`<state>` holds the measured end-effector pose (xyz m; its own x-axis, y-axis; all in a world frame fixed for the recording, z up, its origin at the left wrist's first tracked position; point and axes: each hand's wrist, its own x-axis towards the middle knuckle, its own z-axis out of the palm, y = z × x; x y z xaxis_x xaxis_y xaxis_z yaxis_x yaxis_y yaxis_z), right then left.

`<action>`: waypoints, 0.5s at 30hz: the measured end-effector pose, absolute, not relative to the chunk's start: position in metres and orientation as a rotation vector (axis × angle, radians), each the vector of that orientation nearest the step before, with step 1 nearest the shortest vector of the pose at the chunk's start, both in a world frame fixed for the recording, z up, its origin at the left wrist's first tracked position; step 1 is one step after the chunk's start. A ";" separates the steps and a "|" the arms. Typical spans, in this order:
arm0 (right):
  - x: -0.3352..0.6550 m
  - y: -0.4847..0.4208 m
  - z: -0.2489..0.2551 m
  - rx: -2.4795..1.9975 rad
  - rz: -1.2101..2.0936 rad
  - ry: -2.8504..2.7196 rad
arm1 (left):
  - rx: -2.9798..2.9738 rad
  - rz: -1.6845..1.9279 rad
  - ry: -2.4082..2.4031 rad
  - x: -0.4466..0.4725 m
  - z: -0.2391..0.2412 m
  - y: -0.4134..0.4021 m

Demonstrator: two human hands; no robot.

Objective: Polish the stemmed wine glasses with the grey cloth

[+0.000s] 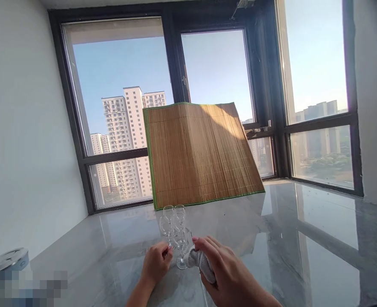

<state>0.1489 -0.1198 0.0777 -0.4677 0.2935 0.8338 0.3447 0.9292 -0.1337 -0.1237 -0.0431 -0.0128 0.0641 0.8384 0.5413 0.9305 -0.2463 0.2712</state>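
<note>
As late sun slants through the tall windows (118,115), the head camera shows a person at a glossy grey marble desk (303,247) with both hands at a small cluster of stemmed glasses. The left hand (156,262) is curled at the stem and foot of the nearest wine glass (182,245), its fingers bent inward; whether this grip actually closes on the stem cannot be told from this angle. The right hand (229,273) has its grip closed around a bunched white cloth (201,260), whose end touches the bowl of the same glass. That glass stands upright on the desk between the two hands, at the near edge of the picture. Just behind it stand two more glasses (172,219), upright and close together, their bowls partly overlapping in the view. Farther back, a bamboo mat (201,153) with a green edge stands propped up, tilted away toward the windows, with a band of sunlight across its upper right part. Beyond the panes rise pale high-rise blocks (127,136) under a clear sky. At the far left edge of the desk lies a round grey object (9,259), partly cut off, with a blurred patch below it. A white wall runs along the left.
</note>
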 end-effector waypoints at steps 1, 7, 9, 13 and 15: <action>0.147 -0.120 0.079 -0.445 -0.072 -2.083 | -2.176 -0.942 -1.825 -0.124 -0.013 -0.043; 0.137 -0.073 0.065 -0.568 0.112 -2.016 | -2.172 -1.064 -1.895 -0.123 -0.014 -0.040; 0.136 -0.041 0.046 -0.737 0.186 -1.986 | -2.178 -1.122 -1.907 -0.123 -0.015 -0.040; 0.141 0.012 -0.003 -1.110 0.253 -2.057 | -2.234 -1.167 -1.902 -0.123 -0.016 -0.040; 0.143 0.024 -0.020 -1.225 0.275 -2.142 | -2.279 -1.174 -1.910 -0.122 -0.016 -0.041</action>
